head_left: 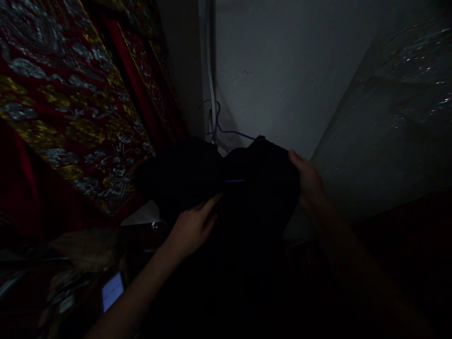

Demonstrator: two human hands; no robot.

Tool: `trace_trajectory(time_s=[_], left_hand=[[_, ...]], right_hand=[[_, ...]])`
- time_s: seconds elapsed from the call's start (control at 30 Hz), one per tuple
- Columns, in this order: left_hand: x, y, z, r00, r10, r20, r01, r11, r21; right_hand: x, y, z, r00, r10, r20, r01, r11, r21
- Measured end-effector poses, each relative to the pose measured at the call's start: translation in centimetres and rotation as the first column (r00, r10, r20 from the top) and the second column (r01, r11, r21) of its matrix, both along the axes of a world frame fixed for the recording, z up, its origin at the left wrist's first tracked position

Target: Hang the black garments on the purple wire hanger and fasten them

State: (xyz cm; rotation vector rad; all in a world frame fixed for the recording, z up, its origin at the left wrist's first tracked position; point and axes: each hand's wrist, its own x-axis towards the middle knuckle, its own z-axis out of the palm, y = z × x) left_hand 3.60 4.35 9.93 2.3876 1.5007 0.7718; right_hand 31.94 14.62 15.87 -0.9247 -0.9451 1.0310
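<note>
A black garment [254, 207] hangs on a thin purple hanger [233, 132] against the wall; its lower part is lost in the dark. A short piece of the hanger's lower bar shows at the neck opening. My left hand [192, 228] is at the front of the garment, below the neckline, with its fingers closed on the cloth. At the right shoulder edge, my right hand [309, 181] grips the fabric, thumb on top and the other fingers mostly hidden.
Red cloth [95, 108] with gold and silver embroidery hangs at the left. A white cable [211, 70] runs down the wall [282, 61] behind the hanger. Clear plastic sheeting [406, 108] covers the right side. A lit phone screen [112, 291] shows at lower left among dim clutter.
</note>
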Motion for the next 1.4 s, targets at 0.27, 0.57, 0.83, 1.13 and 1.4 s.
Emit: trace_trajectory(time_s=[0.27,0.57,0.83,1.13,1.4], left_hand=[[2.7,0.5,-3.7,0.947,0.244,0.210,-0.232,0.970,-0.078],[2.0,4.6,-3.2,0.701,0.257,0.665,-0.316,0.948,-0.033],[2.7,-0.7,-5.5,0.329,0.416,0.848,-0.206,0.908,-0.366],[5.6,-5.4,-6.2,0.268,0.385,0.883,-0.071,0.922,-0.380],[4.4,-5.2,-10.1,0.535,0.207,0.819,-0.091,0.978,-0.187]], right_hand=[[0.0,-0.7,-3.1,0.996,0.086,0.003,-0.085,0.993,-0.079],[0.6,0.1,-3.7,0.911,-0.189,0.367,0.121,0.972,0.200],[-5.9,-4.8,-7.0,0.772,-0.311,0.554,0.069,0.908,0.414],[-10.0,-12.3,-14.9,0.844,0.425,0.326,-0.237,0.842,-0.484],[-11.0,-13.6,-15.2,0.863,0.398,0.311,-0.283,0.891,-0.354]])
